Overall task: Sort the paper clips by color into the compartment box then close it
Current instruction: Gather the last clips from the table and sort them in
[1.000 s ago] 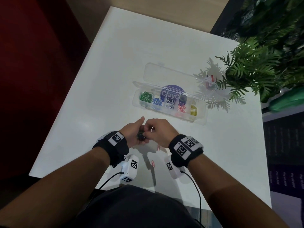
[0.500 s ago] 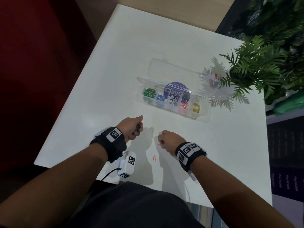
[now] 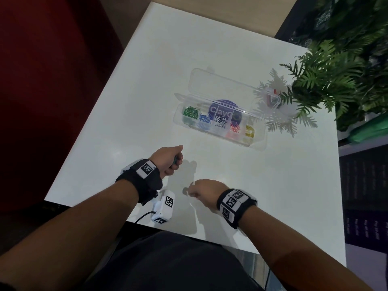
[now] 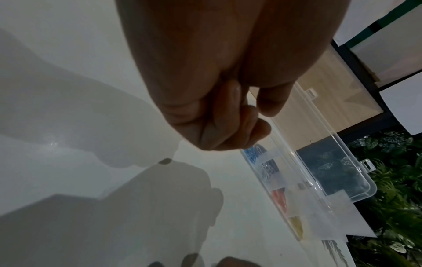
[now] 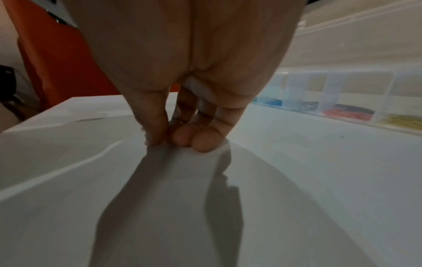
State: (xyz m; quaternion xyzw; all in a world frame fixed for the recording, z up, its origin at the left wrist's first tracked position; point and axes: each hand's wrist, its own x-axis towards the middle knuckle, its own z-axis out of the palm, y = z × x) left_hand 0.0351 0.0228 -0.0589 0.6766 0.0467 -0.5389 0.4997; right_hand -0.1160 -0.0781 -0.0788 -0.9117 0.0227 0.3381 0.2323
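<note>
The clear compartment box (image 3: 257,141) lies open on the white table, lid flat behind it. Its cells hold green (image 3: 190,112), blue (image 3: 204,119), white (image 3: 220,121), red (image 3: 234,128) and yellow (image 3: 249,130) paper clips. My left hand (image 3: 175,162) hovers as a fist in front of the box, with a bit of green paper clip (image 3: 174,159) showing inside it. In the left wrist view its fingers (image 4: 230,126) are curled tight. Nearer to me, my right hand (image 3: 193,193) pinches down at the table, a speck of red clip (image 3: 196,198) under it. The right wrist view shows thumb and fingertips (image 5: 157,137) pressed together on the surface.
A fern (image 3: 327,80) overhangs the table's right side and shades the box's right end, with a small red-labelled item (image 3: 271,95) beneath it. A white tagged camera module (image 3: 163,206) with a cable hangs by the near table edge. A red wall stands at the left.
The hands, joined a second ago, have parted. My right hand has dropped back toward me onto the table where loose red clips lay. The left fist has barely moved.
</note>
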